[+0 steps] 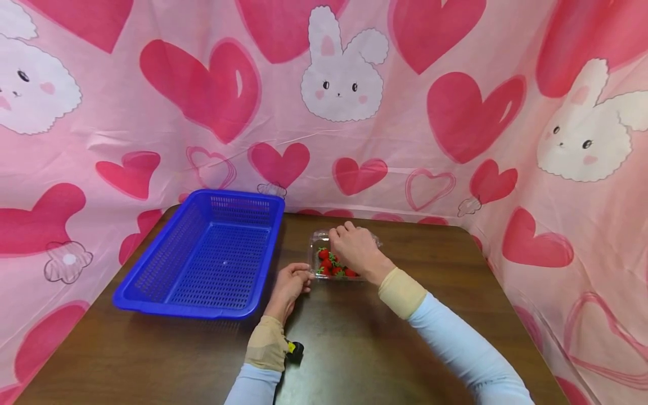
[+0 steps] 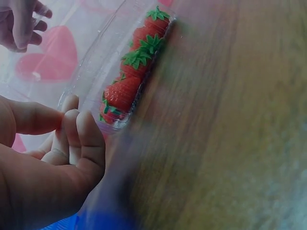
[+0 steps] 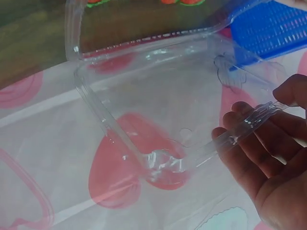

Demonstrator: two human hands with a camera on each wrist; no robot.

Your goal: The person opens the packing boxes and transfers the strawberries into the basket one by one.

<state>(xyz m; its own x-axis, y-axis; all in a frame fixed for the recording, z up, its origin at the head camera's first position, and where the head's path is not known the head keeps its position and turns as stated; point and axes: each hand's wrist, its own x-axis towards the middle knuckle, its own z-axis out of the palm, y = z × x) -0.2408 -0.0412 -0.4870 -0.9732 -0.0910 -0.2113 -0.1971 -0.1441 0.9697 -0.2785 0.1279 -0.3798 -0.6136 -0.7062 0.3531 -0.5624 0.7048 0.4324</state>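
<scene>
A clear plastic clamshell container [image 1: 313, 253] with several red strawberries [image 1: 325, 263] in it sits on the table, its lid raised. My right hand [image 1: 356, 249] grips the lid's edge; in the right wrist view the thumb and fingers lie on either side of the clear lid [image 3: 158, 165]. Down at the container's near left corner is my left hand [image 1: 289, 286], pinching the rim between thumb and index finger. Green leaves top the strawberries [image 2: 122, 93], which are lined up behind the container's clear wall in the left wrist view. The right hand hides part of the container in the head view.
To the left of the container stands a large blue plastic basket [image 1: 260, 281] with slotted walls. The brown wooden table [image 1: 430, 337] meets a pink curtain [image 1: 283, 129] with hearts and rabbits at its back. A small black and yellow object [image 1: 295, 351] is beside the left wrist.
</scene>
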